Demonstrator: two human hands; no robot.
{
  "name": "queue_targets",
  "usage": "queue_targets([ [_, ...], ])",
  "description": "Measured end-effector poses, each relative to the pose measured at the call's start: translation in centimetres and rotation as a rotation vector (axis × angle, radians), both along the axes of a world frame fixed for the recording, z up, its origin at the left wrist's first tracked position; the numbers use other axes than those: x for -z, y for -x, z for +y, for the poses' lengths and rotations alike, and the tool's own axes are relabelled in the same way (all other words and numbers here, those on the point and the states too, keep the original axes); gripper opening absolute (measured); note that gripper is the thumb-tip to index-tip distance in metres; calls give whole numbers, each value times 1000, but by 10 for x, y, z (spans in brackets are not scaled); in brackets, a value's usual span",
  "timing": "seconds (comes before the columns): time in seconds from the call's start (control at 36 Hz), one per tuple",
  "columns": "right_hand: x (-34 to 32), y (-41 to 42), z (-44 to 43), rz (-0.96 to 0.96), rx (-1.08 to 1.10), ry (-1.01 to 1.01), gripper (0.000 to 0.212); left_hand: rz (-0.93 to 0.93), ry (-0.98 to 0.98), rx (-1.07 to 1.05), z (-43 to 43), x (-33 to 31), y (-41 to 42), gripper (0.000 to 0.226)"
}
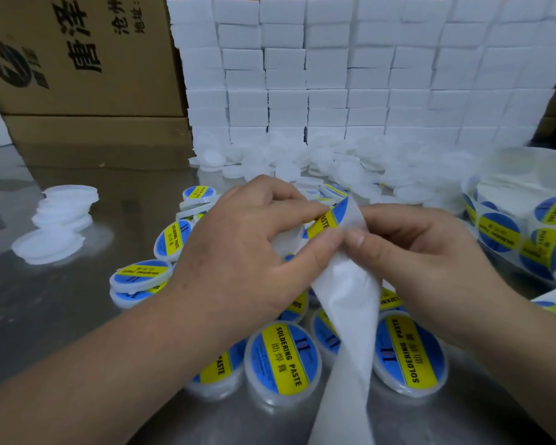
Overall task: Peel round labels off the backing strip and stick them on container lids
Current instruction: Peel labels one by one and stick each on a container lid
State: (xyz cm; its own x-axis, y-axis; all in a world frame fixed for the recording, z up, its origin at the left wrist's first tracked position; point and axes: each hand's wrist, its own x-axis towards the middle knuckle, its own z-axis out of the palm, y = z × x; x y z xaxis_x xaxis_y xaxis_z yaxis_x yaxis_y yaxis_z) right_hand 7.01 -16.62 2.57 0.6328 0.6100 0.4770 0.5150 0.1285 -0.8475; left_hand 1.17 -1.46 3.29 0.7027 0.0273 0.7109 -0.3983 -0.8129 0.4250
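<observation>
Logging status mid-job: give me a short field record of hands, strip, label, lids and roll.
left hand: pinches the label
right hand: pinches the backing strip
label: partly peeled, upper end of strip
labelled lids: heaped on table below the strip
blank lids: small stack left, big pile behind
label roll: far right

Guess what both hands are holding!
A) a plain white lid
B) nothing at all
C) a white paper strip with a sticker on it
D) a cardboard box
C: the left hand and the right hand both pinch the white paper strip, with a blue and yellow sticker at its top.
</observation>
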Motion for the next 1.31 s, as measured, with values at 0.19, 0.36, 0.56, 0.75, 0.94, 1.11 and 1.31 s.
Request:
queue_targets([
  [0.19, 3, -4, 0, -157, 88, 108, 18, 67, -9, -16, 1, 4, -2, 44],
  [0.36, 1, -5, -2, -226, 159, 126, 24, 65, 217, -75, 6, -1, -5, 9],
  [0.56, 1, -8, -2, -241, 309, 8, 59, -119, 534, -187, 24, -8, -15, 48],
  [0.75, 0, -4, -2, -382, 353, -6, 47, -97, 254, -252, 20, -5, -10, 35],
  [0.94, -7, -1, -4, -61, 205, -55, 23, -138, 106, -239, 17, -7, -5, 32],
  [1.11, -4, -8, -3, 37, 214, -49, 36, -213, -4, -185, 12, -8, -2, 33],
  [1.31, -9, -4, 0, 76, 280, -52, 8, -197, -84, -165, 13, -9, -1, 37],
])
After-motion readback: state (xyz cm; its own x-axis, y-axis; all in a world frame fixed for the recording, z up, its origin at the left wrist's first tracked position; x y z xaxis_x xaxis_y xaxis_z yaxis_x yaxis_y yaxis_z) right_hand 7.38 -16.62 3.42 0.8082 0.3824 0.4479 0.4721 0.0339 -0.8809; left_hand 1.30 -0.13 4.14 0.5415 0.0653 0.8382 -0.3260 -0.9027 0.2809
